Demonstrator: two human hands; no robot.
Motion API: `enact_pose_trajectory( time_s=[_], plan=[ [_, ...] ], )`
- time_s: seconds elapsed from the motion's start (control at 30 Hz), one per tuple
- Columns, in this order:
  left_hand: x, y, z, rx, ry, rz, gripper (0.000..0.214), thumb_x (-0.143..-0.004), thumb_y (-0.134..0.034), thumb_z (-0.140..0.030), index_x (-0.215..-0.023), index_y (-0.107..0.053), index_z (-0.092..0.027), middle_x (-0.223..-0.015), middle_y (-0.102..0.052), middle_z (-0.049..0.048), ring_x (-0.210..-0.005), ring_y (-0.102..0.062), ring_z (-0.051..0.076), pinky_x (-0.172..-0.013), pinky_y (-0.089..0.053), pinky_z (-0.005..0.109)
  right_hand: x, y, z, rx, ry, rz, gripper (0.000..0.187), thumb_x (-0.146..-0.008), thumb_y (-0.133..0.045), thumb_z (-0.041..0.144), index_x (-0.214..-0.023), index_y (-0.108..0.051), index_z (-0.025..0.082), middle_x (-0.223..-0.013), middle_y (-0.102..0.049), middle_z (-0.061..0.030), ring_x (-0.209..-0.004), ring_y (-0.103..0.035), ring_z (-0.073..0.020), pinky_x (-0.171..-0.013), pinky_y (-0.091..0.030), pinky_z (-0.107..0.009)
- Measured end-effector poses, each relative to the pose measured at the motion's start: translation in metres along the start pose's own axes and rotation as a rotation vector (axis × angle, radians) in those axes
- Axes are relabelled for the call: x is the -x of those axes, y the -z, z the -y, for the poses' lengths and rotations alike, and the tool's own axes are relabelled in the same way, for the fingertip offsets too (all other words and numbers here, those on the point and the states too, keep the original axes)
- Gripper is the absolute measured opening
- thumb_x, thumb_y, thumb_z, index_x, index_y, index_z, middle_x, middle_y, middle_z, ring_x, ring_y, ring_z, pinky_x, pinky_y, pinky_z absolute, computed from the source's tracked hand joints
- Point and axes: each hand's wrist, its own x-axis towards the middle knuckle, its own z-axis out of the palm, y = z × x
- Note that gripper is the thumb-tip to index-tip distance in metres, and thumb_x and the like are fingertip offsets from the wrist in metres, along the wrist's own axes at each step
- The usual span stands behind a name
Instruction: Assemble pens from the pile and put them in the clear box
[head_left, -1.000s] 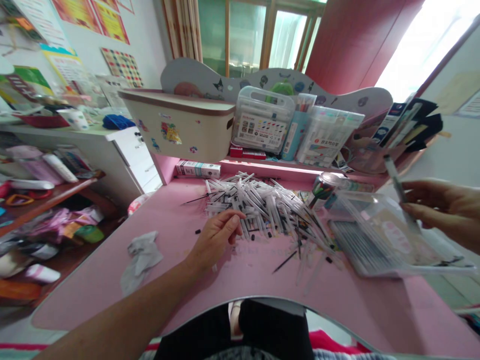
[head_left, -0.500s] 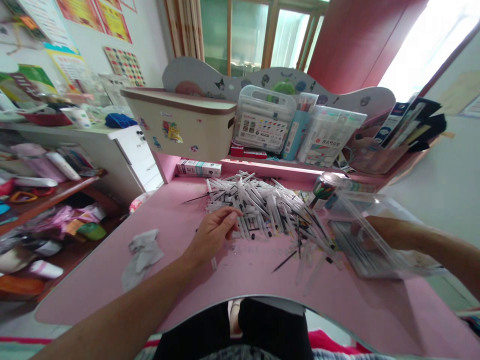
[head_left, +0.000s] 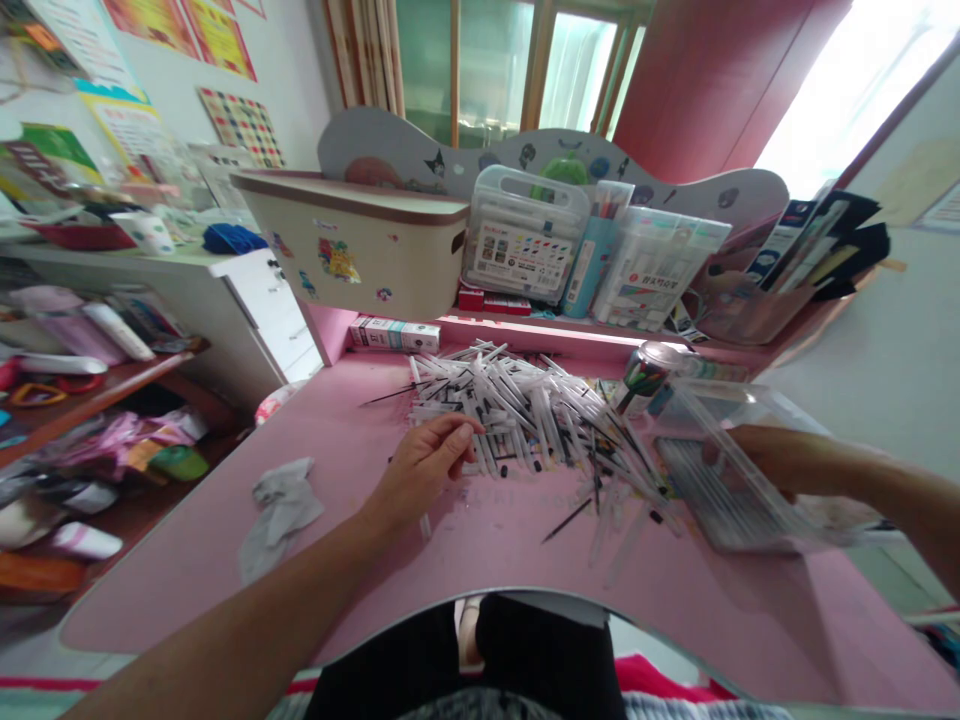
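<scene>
Our left hand (head_left: 431, 460) curls loosely at the near side of a heap of thin white plastic tubes (head_left: 525, 400) on the pink tabletop (head_left: 480, 560); we cannot tell whether it grips anything. At right, our right hand (head_left: 754, 460) reaches behind a clear plastic wall (head_left: 780, 508), its grip hidden, beside slim grey rods (head_left: 694, 475).

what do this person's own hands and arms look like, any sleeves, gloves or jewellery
The left forearm and right forearm are bare where visible, with no sleeve or watch showing. The left hand has no glove and no visible ring. The right hand looks ungloved too, but its fingers are too obscured to rule out rings.
</scene>
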Motion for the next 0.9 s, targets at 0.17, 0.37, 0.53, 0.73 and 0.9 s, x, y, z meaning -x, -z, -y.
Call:
enact_pose_trajectory(
  time_s=[0.17, 0.37, 0.53, 0.73, 0.9],
  plan=[
    [-0.001, 0.0, 0.001, -0.026, 0.0, 0.002, 0.026, -0.083, -0.063, -0.041, -0.089, -0.07, -0.016, -0.065, -0.059, -0.0013, -0.051, -0.048, 0.009, -0.049, -0.035, 0.021, 0.011, 0.045, 0.036, 0.022, -0.018, -0.002, 0.017, -0.08, -0.061, 0.032, -0.088, -0.07, 0.02, -0.068, -0.069, -0.0063, -0.051, -0.059, -0.0145, -0.048, -0.046, -0.026],
    [-0.002, 0.002, 0.0, -0.081, -0.011, 0.026, 0.023, -0.081, -0.065, -0.037, -0.089, -0.069, -0.016, -0.063, -0.058, -0.0025, -0.051, -0.047, 0.009, -0.048, -0.035, 0.02, 0.055, 0.001, 0.087, 0.113, 0.28, 0.074, 0.019, -0.086, -0.057, 0.035, -0.085, -0.071, 0.023, -0.078, -0.071, -0.0059, -0.066, -0.063, -0.0181, -0.063, -0.047, -0.03],
    [-0.002, 0.004, 0.001, -0.112, -0.021, 0.014, 0.023, -0.081, -0.065, -0.038, -0.088, -0.069, -0.016, -0.063, -0.058, -0.0021, -0.052, -0.049, 0.009, -0.05, -0.037, 0.021, 0.06, -0.064, 0.077, 0.272, 0.269, 0.144, 0.016, -0.086, -0.052, 0.018, -0.085, -0.067, 0.021, -0.089, -0.068, -0.0078, -0.081, -0.066, -0.0216, -0.072, -0.049, -0.031],
    [-0.002, 0.001, 0.005, -0.108, -0.003, 0.02, 0.023, -0.079, -0.067, -0.039, -0.086, -0.071, -0.017, -0.062, -0.057, -0.002, -0.054, -0.049, 0.01, -0.051, -0.039, 0.021, 0.06, -0.093, 0.064, 0.539, 0.067, 0.158, 0.031, -0.087, -0.042, 0.004, -0.106, -0.064, 0.015, -0.112, -0.064, -0.0171, -0.088, -0.068, -0.0262, -0.069, -0.049, -0.033],
    [-0.001, -0.002, 0.006, -0.088, 0.027, 0.016, 0.023, -0.078, -0.069, -0.039, -0.085, -0.071, -0.017, -0.063, -0.056, -0.0022, -0.054, -0.048, 0.01, -0.051, -0.04, 0.021, 0.056, -0.097, 0.072, 0.616, 0.008, 0.202, 0.032, -0.089, -0.037, 0.001, -0.105, -0.06, 0.016, -0.106, -0.067, -0.0137, -0.083, -0.07, -0.0235, -0.063, -0.046, -0.029]
  ],
)
